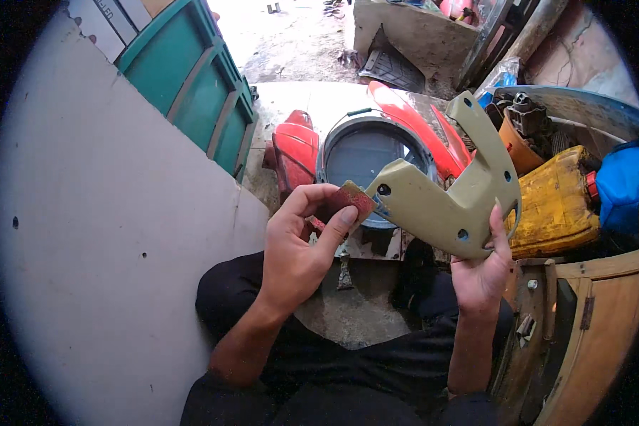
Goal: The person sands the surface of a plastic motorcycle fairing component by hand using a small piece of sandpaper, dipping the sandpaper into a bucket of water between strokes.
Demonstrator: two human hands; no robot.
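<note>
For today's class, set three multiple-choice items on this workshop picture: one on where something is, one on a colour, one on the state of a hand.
1. Where is the yellow jerrycan?
A. To the person's right, behind the olive part
B. On the pale board at the left
C. In the person's lap

2. What colour is the curved part in the right hand?
A. Bright blue
B. Olive green
C. Black

3. What is the left hand doing?
A. Lying flat and open on the floor
B. Pinching a small reddish abrasive sheet at the part's edge
C. Gripping the teal crate

Answers: 1 A, the can lies at the right of the view, beyond the part. 2 B, its surface is dull olive green. 3 B, thumb and fingers close on the sheet beside the part's tip.
</note>
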